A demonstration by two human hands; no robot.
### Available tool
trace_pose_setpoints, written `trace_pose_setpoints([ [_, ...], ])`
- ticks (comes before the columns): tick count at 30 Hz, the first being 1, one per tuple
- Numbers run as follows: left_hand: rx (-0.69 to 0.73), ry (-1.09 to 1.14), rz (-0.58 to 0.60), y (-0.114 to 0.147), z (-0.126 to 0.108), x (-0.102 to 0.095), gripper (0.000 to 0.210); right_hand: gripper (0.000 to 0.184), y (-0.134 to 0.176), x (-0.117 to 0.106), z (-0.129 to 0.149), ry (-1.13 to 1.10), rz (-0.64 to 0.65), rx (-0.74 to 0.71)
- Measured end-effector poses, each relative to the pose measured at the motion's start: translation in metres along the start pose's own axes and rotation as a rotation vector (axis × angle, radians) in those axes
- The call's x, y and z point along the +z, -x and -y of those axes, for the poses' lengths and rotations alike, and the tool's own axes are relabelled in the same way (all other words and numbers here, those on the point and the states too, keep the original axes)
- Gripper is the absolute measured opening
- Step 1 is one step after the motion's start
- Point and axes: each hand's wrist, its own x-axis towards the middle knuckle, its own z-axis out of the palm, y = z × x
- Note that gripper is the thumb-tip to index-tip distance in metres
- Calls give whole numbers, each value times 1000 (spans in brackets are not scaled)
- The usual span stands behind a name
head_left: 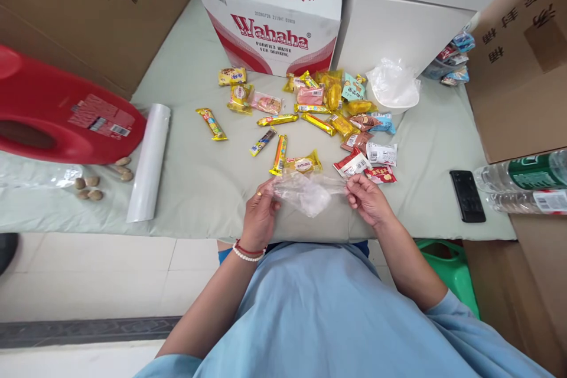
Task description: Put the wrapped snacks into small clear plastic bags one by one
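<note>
A clear plastic bag (310, 194) is stretched between my two hands above the table's front edge. My left hand (262, 209) pinches its left side, and my right hand (367, 198) pinches the right side. Just behind the bag lie a yellow-and-white wrapped snack (303, 162), an orange-yellow snack stick (279, 153) and a red-and-white snack packet (352, 163). Farther back spreads a loose heap of wrapped snacks, including a pink packet (310, 95) and a light green packet (353, 87). A dark snack bar (263, 142) and a yellow snack stick (211, 124) lie toward the left.
A white bowl (401, 100) with clear plastic on it stands behind the heap, before white boxes. On the left are a white roll (149, 162), a red jug (66, 112) and several walnuts (92, 181). A phone (467, 196) and plastic bottles (535, 171) lie right.
</note>
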Motion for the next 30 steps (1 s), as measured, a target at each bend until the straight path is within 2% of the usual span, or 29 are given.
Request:
trace_pose_setpoints([
  [7, -96, 207, -47, 4, -18, -35, 42, 52, 1, -15, -3, 93, -23, -30],
  [11, -120, 102, -98, 7, -25, -51, 44, 50, -2, -29, -8, 285, 20, -68],
  [13, -146, 8, -115, 9, -24, -55, 40, 46, -2, -35, -7, 459, 61, -109],
  [15, -174, -53, -131, 10, -22, -55, 35, 38, 2, -39, -2, 716, 69, -254],
  [17, -207, -105, -129, 11, -20, -54, 35, 37, 8, -37, 4, 1004, 114, -499],
  [20, -249, -154, -97, 9, -20, -49, 41, 62, 16, -22, 6, 1325, 347, -805],
  [22, -256, -162, -89, 7, -20, -47, 46, 60, 19, -7, 0, 1431, 500, -905],
  [24, -256, -195, -77, 6, -20, -47, 49, 38, 18, 7, -8, 1416, 572, -983],
  [26, -255, -242, -55, 5, -21, -49, 52, 16, 14, 18, -14, 1286, 535, -1020],
  [28, -263, -279, -32, 6, -22, -52, 53, 12, 8, 23, -16, 1084, 383, -956],
  [30, -285, -296, -11, 7, -24, -54, 56, 16, 2, 22, -12, 866, 189, -816],
])
